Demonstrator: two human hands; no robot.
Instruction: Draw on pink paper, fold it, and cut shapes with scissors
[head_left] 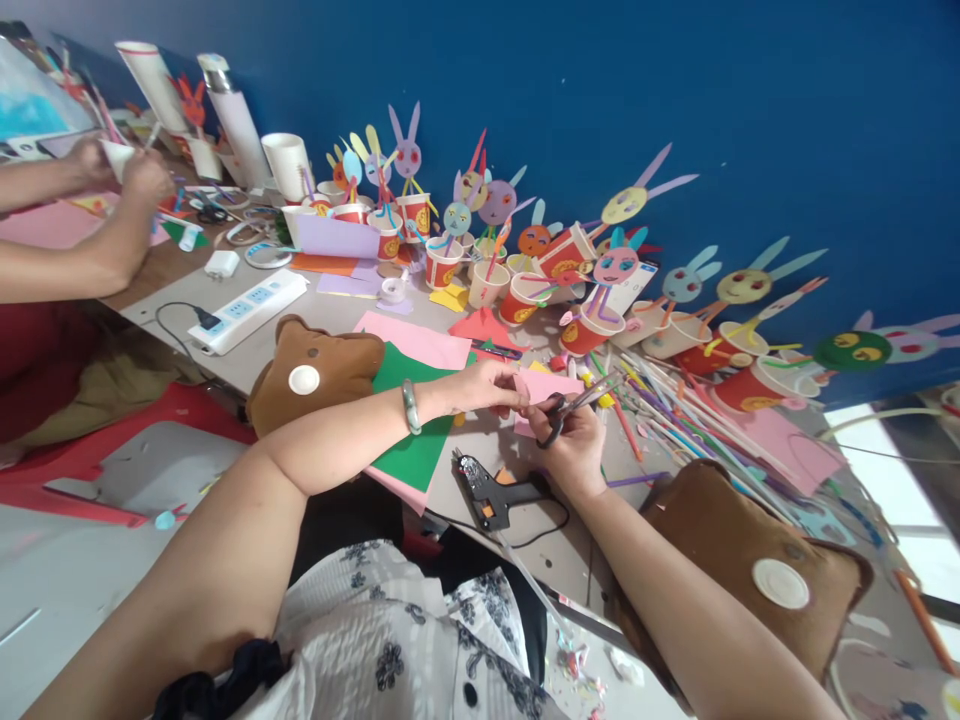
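Observation:
My right hand grips a pair of scissors by the dark handles, blades pointing away to the right. Close beside it, my left hand has its fingers pinched together; what sits between them is too small to make out. Pink paper shows just beyond both hands. Beneath my left wrist lies a green sheet on top of a pink sheet. A black glue gun rests on the table nearer to me, below the hands.
Paper cups with paper rabbit figures line the blue wall. Fuzzy craft stems lie at right. Brown cushions flank my arms. A power strip sits at left. A co-worker's hands hold a white cup.

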